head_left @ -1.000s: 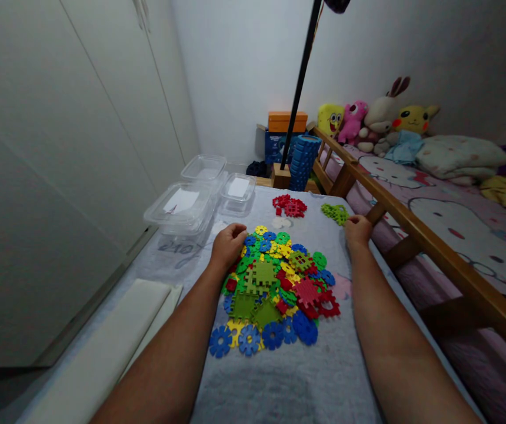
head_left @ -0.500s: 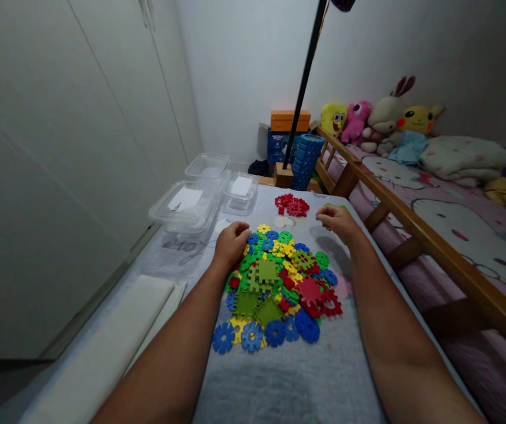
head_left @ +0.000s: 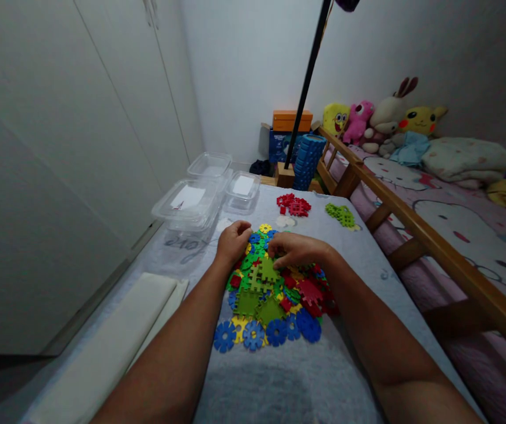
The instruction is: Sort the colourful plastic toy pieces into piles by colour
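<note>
A heap of plastic interlocking pieces [head_left: 253, 334] in blue, yellow, green and red lies on the cloth-covered surface. My left hand [head_left: 234, 240] rests at its upper left edge, fingers curled together and their tips turned away; what they hold, if anything, is hidden. Over the middle of the heap, my right hand [head_left: 296, 249] pinches at the upper edge of a green square building piece [head_left: 269, 271], which still lies on other pieces. A small red pile of pieces [head_left: 297, 206] and a light green pile of pieces [head_left: 340, 215] sit apart, farther back.
Clear plastic containers [head_left: 186, 215], some with white paper on them, stand at the back left. Folded white material [head_left: 116, 335] lies along the left side. A wooden bed rail [head_left: 412, 253] runs along the right. A black pole [head_left: 308, 76] rises behind the far edge.
My right hand has moved left and nearer, from the light green pile to the middle of the heap. That pile is now uncovered. My left hand has stayed at the heap's edge.
</note>
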`<state>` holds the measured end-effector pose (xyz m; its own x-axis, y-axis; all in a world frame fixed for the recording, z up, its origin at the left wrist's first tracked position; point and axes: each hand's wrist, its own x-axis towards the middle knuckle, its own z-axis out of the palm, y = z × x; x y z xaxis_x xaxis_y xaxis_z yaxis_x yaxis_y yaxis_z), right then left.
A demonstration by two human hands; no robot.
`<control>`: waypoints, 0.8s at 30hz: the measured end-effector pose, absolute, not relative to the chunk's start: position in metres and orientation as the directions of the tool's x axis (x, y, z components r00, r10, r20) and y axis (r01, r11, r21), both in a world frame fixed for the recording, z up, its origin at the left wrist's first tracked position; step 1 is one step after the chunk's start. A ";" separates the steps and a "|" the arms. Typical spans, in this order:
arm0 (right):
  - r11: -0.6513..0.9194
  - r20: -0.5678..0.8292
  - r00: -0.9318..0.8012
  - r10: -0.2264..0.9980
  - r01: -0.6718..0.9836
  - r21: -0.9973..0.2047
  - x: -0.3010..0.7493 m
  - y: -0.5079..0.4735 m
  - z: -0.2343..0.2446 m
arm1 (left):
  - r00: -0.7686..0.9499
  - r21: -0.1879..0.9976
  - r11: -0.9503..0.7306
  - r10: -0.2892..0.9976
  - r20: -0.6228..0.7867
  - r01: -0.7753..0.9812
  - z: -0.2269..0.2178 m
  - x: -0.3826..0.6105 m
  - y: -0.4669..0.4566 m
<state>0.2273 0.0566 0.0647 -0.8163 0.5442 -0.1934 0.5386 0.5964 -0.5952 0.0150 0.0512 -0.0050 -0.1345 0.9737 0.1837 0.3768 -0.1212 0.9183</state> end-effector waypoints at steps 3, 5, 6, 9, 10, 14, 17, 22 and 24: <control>0.515 -0.234 -0.806 0.544 0.541 -0.665 0.230 0.057 0.061 | -0.131 0.916 -0.125 0.973 0.188 0.380 -0.005 0.015 0.051; 0.434 -0.257 -0.794 0.551 0.536 -0.724 0.232 0.057 0.061 | -0.130 0.914 -0.128 0.973 0.191 0.385 -0.005 0.015 0.051; 0.399 -0.262 -0.793 0.549 0.525 -0.752 0.234 0.057 0.062 | -0.130 0.912 -0.129 0.973 0.193 0.389 -0.005 0.015 0.051; 0.303 -0.264 -0.819 0.509 0.457 -0.836 0.237 0.059 0.065 | -0.127 0.907 -0.136 0.971 0.201 0.398 -0.005 0.015 0.051; 0.264 -0.258 -0.828 0.497 0.427 -0.865 0.239 0.060 0.067 | -0.126 0.906 -0.138 0.971 0.203 0.399 -0.005 0.015 0.051; 0.124 -0.183 -0.770 0.611 0.321 -0.939 0.252 0.069 0.068 | -0.130 0.908 -0.128 0.972 0.194 0.399 -0.006 0.014 0.052; 0.075 -0.051 -0.502 0.863 0.228 -0.971 0.265 0.080 0.061 | -0.130 0.918 -0.119 0.975 0.179 0.377 -0.006 0.015 0.051; -0.003 0.015 0.122 0.992 0.147 -0.989 0.279 0.100 0.040 | -0.126 0.921 -0.112 0.977 0.170 0.374 -0.005 0.014 0.051; -0.021 0.018 0.252 0.967 0.150 -0.988 0.281 0.105 0.034 | -0.128 0.920 -0.110 0.977 0.170 0.377 -0.005 0.014 0.051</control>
